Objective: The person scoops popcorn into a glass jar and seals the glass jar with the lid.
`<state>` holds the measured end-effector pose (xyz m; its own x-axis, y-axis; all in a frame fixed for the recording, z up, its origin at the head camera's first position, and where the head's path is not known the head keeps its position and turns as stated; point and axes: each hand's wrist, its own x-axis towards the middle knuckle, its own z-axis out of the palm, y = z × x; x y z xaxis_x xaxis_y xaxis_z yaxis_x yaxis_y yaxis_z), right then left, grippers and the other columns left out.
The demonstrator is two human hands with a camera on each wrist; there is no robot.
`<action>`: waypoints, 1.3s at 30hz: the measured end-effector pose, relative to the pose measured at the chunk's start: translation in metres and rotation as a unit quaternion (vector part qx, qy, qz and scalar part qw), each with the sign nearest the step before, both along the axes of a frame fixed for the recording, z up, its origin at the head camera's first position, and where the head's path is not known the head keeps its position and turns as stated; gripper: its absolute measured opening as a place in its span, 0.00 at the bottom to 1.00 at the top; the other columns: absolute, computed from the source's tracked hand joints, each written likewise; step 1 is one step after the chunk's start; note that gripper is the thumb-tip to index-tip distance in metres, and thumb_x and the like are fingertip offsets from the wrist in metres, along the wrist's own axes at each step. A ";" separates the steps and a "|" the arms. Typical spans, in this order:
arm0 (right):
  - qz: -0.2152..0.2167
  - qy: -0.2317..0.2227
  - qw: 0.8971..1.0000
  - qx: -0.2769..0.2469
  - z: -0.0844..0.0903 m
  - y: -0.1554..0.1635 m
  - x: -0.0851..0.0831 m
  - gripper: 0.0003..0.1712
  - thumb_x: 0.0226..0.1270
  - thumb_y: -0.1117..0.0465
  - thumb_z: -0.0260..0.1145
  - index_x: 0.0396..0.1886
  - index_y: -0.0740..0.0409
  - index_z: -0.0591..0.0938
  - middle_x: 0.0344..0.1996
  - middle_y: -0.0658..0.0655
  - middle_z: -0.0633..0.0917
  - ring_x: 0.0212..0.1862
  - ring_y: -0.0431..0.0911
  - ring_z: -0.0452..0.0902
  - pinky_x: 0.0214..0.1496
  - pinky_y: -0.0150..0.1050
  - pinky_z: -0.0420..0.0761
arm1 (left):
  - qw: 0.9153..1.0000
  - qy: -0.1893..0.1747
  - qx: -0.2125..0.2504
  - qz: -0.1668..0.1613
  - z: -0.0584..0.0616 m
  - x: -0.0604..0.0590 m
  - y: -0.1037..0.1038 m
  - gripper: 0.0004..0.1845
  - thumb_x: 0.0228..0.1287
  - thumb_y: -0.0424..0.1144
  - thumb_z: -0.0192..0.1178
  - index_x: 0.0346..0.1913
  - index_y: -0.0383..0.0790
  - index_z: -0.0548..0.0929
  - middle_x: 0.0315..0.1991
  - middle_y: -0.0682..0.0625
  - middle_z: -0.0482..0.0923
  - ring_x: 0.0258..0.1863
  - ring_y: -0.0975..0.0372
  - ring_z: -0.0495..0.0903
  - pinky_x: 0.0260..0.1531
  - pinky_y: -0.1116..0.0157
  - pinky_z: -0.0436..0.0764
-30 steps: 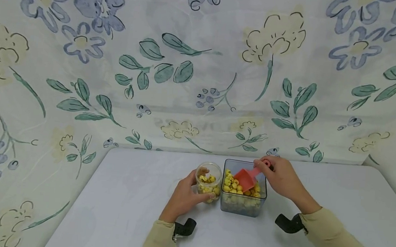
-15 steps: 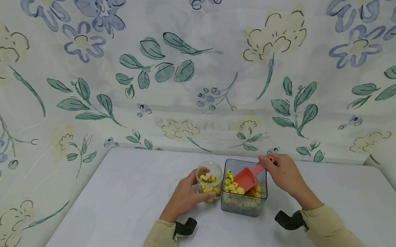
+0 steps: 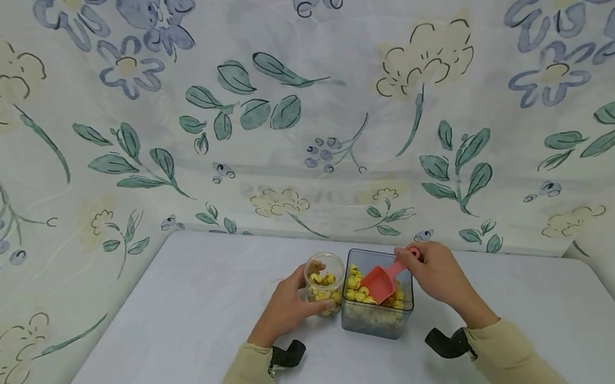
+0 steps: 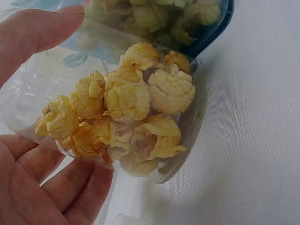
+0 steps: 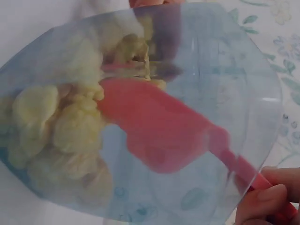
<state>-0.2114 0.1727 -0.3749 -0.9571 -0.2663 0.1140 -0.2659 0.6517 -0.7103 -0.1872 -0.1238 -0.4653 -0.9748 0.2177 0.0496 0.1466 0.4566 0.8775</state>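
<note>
A small clear round jar [image 3: 324,281] holding yellow popcorn [image 4: 126,112] stands on the white table [image 3: 198,303]. My left hand [image 3: 284,306] grips the jar [image 4: 187,117] from its near left side. Right beside it stands a square clear tub [image 3: 376,322] full of popcorn [image 3: 356,290]. My right hand [image 3: 436,272] pinches the handle of a red scoop [image 3: 378,281], whose bowl points down into the tub. In the right wrist view the red scoop [image 5: 159,126] shows through the tub wall [image 5: 243,84] beside the popcorn [image 5: 70,126].
A floral cloth [image 3: 313,109] hangs as a backdrop behind the table and along both sides. Black wrist-camera mounts [image 3: 286,354] sit at both cuffs of the beige sleeves [image 3: 520,373]. Bare table top lies left and right of the containers.
The red scoop's bowl has shifted only slightly inside the tub, with the right hand nudging its handle. The left hand and jar have stayed put.
</note>
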 end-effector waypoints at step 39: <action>-0.014 -0.130 0.989 -0.076 -0.001 0.006 -0.003 0.21 0.78 0.50 0.58 0.36 0.64 0.85 0.22 0.52 0.70 0.29 0.47 0.62 0.26 0.37 0.57 | 1.000 0.009 -0.010 0.012 0.002 0.000 0.004 0.44 0.53 0.48 0.78 0.71 0.41 0.70 0.58 0.46 0.81 0.61 0.47 0.77 0.60 0.45 0.75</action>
